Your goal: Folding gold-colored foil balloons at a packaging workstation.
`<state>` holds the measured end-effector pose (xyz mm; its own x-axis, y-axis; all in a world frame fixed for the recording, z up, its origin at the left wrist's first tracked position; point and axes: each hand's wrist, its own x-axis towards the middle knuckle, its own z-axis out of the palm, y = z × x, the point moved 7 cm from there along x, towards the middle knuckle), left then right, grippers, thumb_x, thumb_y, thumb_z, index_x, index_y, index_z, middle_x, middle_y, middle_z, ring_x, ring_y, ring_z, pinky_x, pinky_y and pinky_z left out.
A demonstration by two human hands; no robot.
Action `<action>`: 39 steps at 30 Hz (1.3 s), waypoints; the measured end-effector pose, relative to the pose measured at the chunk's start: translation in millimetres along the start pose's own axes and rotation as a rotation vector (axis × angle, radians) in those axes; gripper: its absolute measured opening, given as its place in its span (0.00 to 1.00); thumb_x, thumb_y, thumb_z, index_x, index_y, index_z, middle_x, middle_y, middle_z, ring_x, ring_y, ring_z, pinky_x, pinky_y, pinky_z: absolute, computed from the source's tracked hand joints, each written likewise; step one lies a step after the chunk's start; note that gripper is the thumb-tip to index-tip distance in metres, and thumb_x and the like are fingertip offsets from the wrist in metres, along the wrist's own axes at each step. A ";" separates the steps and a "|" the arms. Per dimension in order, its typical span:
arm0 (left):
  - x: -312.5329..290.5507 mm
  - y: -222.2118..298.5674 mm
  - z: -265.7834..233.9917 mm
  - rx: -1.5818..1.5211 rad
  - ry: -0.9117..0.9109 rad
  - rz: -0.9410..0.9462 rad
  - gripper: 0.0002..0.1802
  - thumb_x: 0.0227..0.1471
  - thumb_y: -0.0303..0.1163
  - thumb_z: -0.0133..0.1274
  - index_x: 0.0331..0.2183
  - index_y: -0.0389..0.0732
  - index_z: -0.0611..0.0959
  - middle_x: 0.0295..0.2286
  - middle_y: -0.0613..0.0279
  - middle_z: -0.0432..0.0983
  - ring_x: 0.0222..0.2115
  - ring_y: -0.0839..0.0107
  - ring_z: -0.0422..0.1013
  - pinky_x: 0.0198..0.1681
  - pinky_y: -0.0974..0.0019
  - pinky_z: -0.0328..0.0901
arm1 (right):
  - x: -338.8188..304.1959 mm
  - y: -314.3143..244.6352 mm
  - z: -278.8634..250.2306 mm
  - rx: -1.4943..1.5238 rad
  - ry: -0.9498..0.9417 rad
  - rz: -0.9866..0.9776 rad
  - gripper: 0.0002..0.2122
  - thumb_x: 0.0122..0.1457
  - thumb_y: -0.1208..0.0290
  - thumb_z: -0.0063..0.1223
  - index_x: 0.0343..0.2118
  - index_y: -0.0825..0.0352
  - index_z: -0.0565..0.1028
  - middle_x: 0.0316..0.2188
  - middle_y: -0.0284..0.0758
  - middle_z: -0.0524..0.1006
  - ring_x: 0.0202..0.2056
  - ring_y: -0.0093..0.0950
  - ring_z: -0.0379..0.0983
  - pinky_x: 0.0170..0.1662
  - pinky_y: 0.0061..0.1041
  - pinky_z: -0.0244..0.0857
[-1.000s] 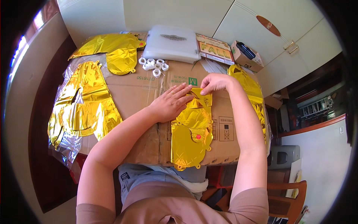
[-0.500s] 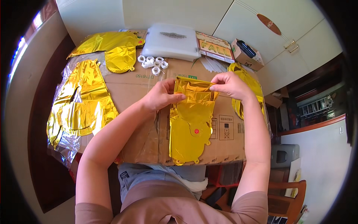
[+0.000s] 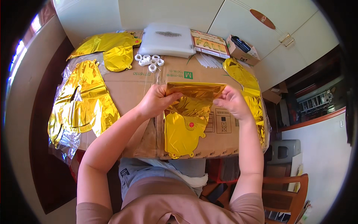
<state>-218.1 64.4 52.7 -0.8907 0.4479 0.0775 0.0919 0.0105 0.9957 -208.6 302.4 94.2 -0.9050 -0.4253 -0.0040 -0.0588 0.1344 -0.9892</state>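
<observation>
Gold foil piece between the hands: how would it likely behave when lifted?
The gold foil piece is probably floppy, creasing where it bends near the left hand. It looks thin, so likely light. Its smooth, shiny surface may be slippery.

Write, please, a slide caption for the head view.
Left hand pinching an uninflated gold foil balloon, right hand at its far corner, above cardboard.
</observation>
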 end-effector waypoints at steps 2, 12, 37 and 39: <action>-4.0 9.2 -0.4 -0.002 0.011 0.036 0.10 0.61 0.25 0.55 0.43 0.33 0.85 0.35 0.69 0.82 0.36 0.83 0.72 0.43 0.74 0.69 | -15.0 28.5 -0.6 0.105 -0.018 0.070 0.21 0.56 0.72 0.67 0.52 0.69 0.74 0.42 0.31 0.80 0.44 0.19 0.75 0.49 0.21 0.69; -11.4 7.9 0.6 -0.133 0.036 0.087 0.10 0.61 0.27 0.56 0.43 0.33 0.85 0.35 0.71 0.81 0.35 0.85 0.70 0.41 0.75 0.68 | -43.0 78.9 15.0 0.223 -0.003 0.247 0.12 0.61 0.72 0.60 0.46 0.70 0.79 0.38 0.31 0.82 0.36 0.19 0.78 0.42 0.21 0.73; -9.3 2.5 0.1 -0.149 0.053 -0.036 0.10 0.62 0.28 0.55 0.44 0.35 0.84 0.34 0.73 0.79 0.34 0.85 0.69 0.40 0.74 0.67 | -33.1 80.8 18.1 0.086 0.045 0.147 0.09 0.63 0.67 0.60 0.37 0.69 0.83 0.30 0.24 0.81 0.32 0.12 0.72 0.36 0.16 0.68; -9.6 2.8 -0.3 -0.151 0.066 -0.026 0.10 0.62 0.29 0.55 0.43 0.35 0.85 0.34 0.73 0.79 0.33 0.85 0.69 0.39 0.74 0.67 | -32.6 73.8 22.9 0.026 0.067 0.115 0.10 0.63 0.66 0.60 0.36 0.70 0.83 0.29 0.23 0.80 0.31 0.11 0.70 0.35 0.16 0.67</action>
<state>-209.4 59.8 54.8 -0.9196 0.3897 0.0502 0.0054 -0.1151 0.9933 -173.8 305.7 18.0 -0.9312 -0.3481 -0.1082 0.0567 0.1550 -0.9863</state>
